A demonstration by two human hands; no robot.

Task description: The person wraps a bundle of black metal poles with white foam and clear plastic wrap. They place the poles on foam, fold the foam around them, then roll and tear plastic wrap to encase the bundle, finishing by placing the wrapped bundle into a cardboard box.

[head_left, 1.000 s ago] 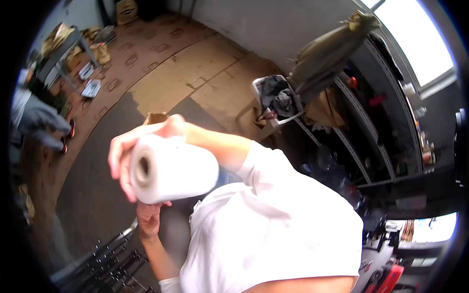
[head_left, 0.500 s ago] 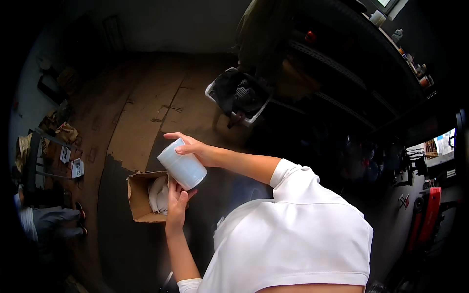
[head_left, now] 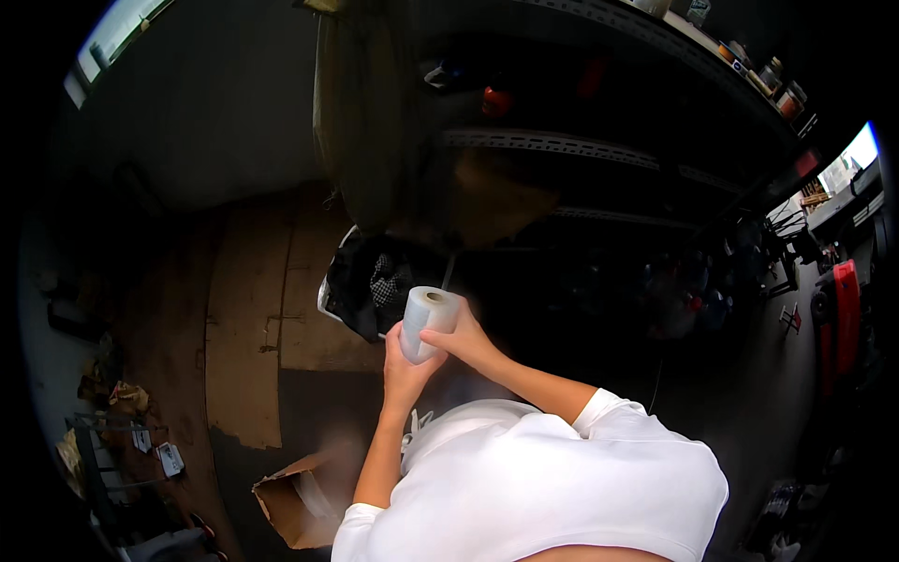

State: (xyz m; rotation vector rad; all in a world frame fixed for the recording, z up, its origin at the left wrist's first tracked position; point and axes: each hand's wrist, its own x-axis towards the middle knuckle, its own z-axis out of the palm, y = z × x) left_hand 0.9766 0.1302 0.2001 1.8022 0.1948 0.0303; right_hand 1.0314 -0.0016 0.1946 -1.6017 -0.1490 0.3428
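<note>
A whitish, translucent roll of plastic stretch film [head_left: 421,320] stands nearly upright in front of me, its cardboard core opening showing on top. My left hand [head_left: 405,371] is closed around its lower left side from below. My right hand [head_left: 461,339] grips it from the right, with the thumb across the front. Below and to the left is an open cardboard box [head_left: 272,496] with pale wrapping or film inside; what exactly it is I cannot tell.
Just beyond my hands stands a white-rimmed bin [head_left: 325,292] lined with black material. Flattened cardboard [head_left: 245,356] covers part of the floor. Dark metal shelving [head_left: 552,142] rises ahead and to the right. A red machine [head_left: 846,314] stands at far right.
The roll has moved up and to the right, away from the box, and turned from tilted to nearly upright. Both hands stay on it. My view has swung to the right.
</note>
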